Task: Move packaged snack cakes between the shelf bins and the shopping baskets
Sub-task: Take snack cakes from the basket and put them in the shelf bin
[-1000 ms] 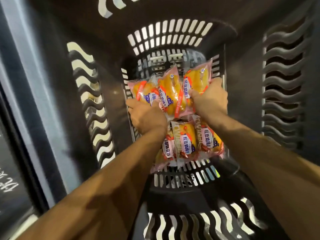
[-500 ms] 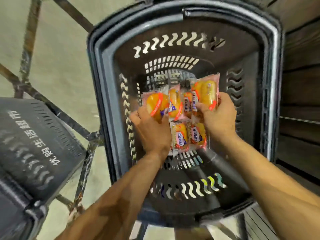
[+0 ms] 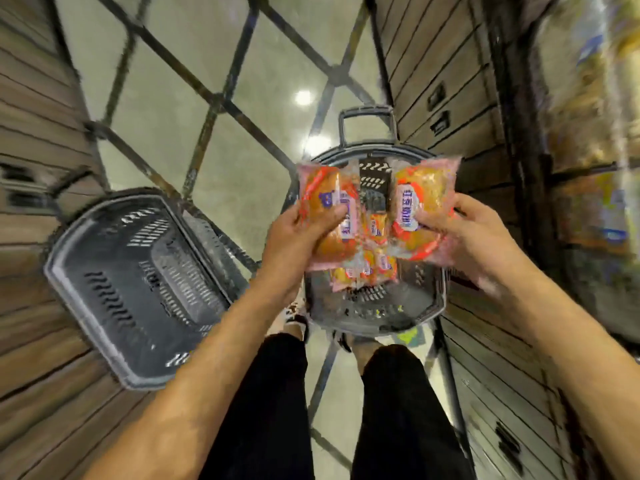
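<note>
Up above the right-hand basket [image 3: 375, 317], two packaged snack cakes are held side by side. The left hand [image 3: 294, 237] grips the left packet [image 3: 329, 209], its fingers curled round the wrapper's front and the thumb at the packet's left edge. The right hand [image 3: 464, 233] pinches the right packet [image 3: 420, 206], thumb across the white label and the other fingers behind the wrapper, where their lie cannot be told. Both packets show orange-yellow cake under clear film with pink edges and red-and-white labels; the print is too blurred to read. Between and below them, more packets [image 3: 367, 268] lie on the floor of that dark slotted basket, whose handle [image 3: 367, 126] stands up at its far rim. A second dark basket [image 3: 138, 265] sits well apart to the left, tilted, with nothing visible inside. Both baskets rest on a metal frame [image 3: 207, 98] of crossed bars over a pale glossy floor [image 3: 194, 57]. Wood-look shelf panels [image 3: 450, 81] flank the scene. The person's dark trousers [image 3: 398, 410] fill the lower middle.
</note>
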